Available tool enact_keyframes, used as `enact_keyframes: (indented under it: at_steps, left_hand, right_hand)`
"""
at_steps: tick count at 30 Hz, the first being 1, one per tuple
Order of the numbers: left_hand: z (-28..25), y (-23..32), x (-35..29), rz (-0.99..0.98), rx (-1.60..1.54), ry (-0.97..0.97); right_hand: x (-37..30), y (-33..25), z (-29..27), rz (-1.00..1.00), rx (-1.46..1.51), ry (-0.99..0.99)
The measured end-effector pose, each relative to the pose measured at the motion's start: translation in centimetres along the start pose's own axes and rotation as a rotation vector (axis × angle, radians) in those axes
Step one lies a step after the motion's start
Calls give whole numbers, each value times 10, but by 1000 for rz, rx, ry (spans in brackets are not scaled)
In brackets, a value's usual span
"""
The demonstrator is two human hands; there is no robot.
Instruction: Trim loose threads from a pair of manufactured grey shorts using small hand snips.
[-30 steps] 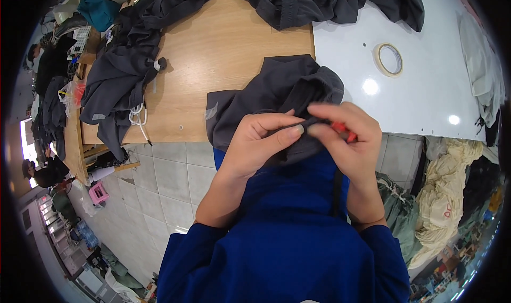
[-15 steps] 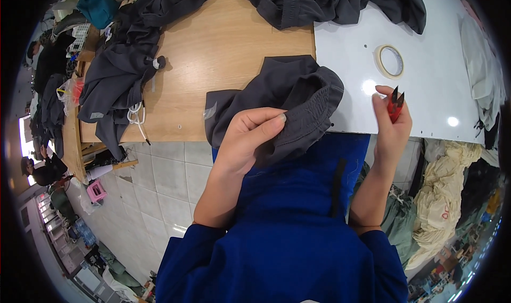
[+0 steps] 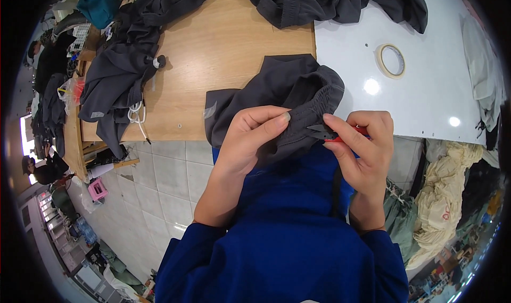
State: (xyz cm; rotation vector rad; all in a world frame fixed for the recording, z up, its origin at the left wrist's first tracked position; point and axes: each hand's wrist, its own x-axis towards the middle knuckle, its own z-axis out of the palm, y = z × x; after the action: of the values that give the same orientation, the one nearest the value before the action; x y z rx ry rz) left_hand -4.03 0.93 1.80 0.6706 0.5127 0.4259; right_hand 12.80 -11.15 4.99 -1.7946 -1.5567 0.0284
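A dark grey garment (image 3: 287, 82) lies at the table's near edge, its gathered waistband (image 3: 311, 109) turned toward me. Thumb and fingers of my left hand (image 3: 250, 138) pinch the band from the left. In my right hand (image 3: 364, 148) is a pair of red-handled thread snips (image 3: 322, 133), gripped between thumb and fingers. The dark blades point left, slightly apart, against the band close to my left fingertips. Part of the red handle is hidden by my fingers.
More dark grey garments (image 3: 120, 63) lie at the left, with a white cord (image 3: 137, 117) beside them. Another dark pile (image 3: 330, 5) is at the far side. A tape roll (image 3: 391, 61) rests on the white board (image 3: 351, 63). Cream cloth (image 3: 442, 191) hangs below at right.
My right hand has come left and down from above the white board, bringing the snips' blades to the waistband. My left hand keeps its pinch almost unmoved.
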Motion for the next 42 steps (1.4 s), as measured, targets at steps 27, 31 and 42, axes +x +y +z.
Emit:
enact_keyframes:
  at_steps: [27, 31, 42]
  left_hand:
    - [0, 1, 3, -24, -12, -9]
    - [-1, 0, 2, -22, -2, -4]
    - [-1, -4, 0, -46, 41, -3]
  right_hand:
    - [0, -2, 7, 24, 18, 30]
    - [0, 0, 5, 21, 57, 31]
    - [-3, -11, 25, 422, 517, 42]
